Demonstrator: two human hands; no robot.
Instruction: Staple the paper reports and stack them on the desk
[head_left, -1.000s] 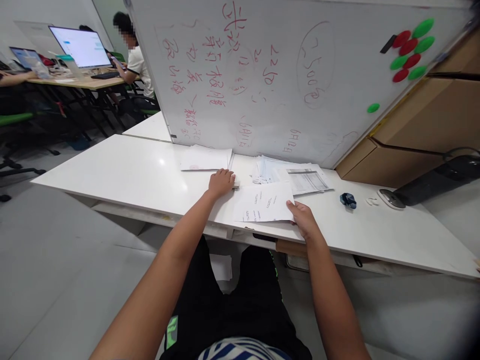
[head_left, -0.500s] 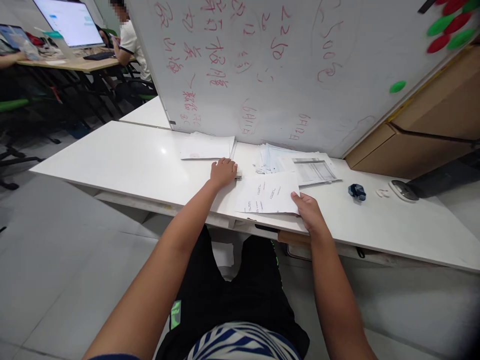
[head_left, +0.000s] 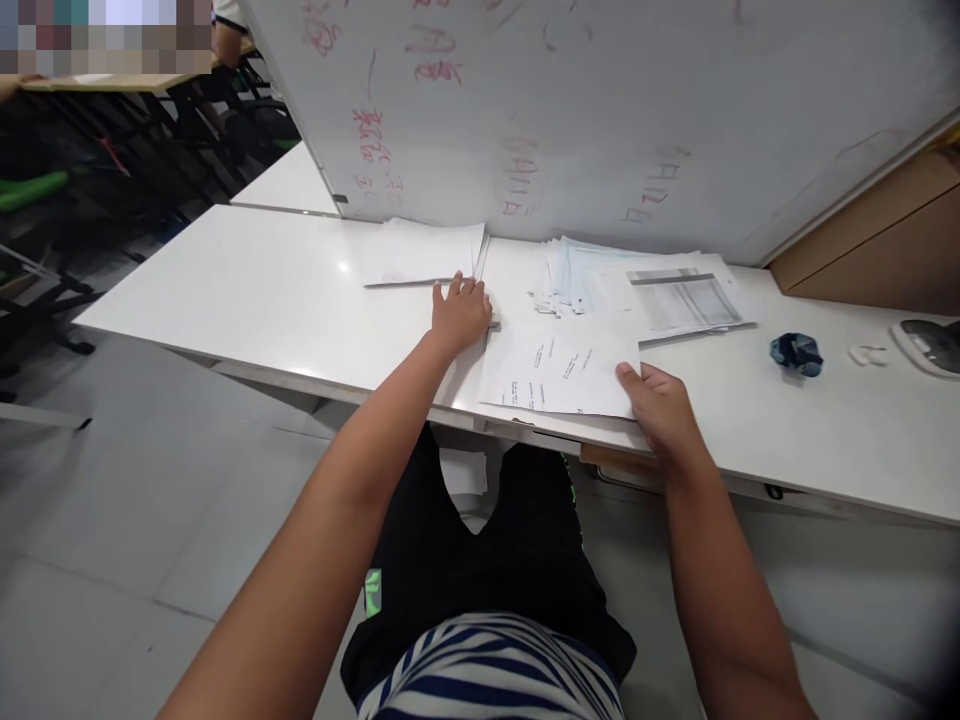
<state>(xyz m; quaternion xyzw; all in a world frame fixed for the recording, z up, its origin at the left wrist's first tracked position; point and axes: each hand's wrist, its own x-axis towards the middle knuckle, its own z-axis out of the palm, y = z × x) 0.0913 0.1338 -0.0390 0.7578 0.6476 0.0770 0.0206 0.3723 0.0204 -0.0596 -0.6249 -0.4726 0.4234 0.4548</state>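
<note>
My right hand (head_left: 664,405) pinches the right edge of a white printed sheet (head_left: 559,370), thumb on top. The sheet lies over the front part of the desk, and whether others are under it I cannot tell. At its left edge my left hand (head_left: 461,318) rests palm down over a small stapler (head_left: 495,322). Only the stapler's light grey end shows beside the sheet's upper left corner; the hand hides the rest. The fingers of that hand reach toward a stack of white papers (head_left: 424,252).
Loose papers (head_left: 585,275) and a grey-printed sheet (head_left: 682,295) lie behind the held sheet. A whiteboard (head_left: 585,120) stands along the back of the white desk (head_left: 247,290). To the right are a dark blue scrunched item (head_left: 796,354), small white pieces (head_left: 868,354) and a cardboard box (head_left: 877,240).
My view has tilted down and shifted left, so the desk things appear farther right. My left fingers are more spread and lifted; my right hand keeps its grip on the sheet.
</note>
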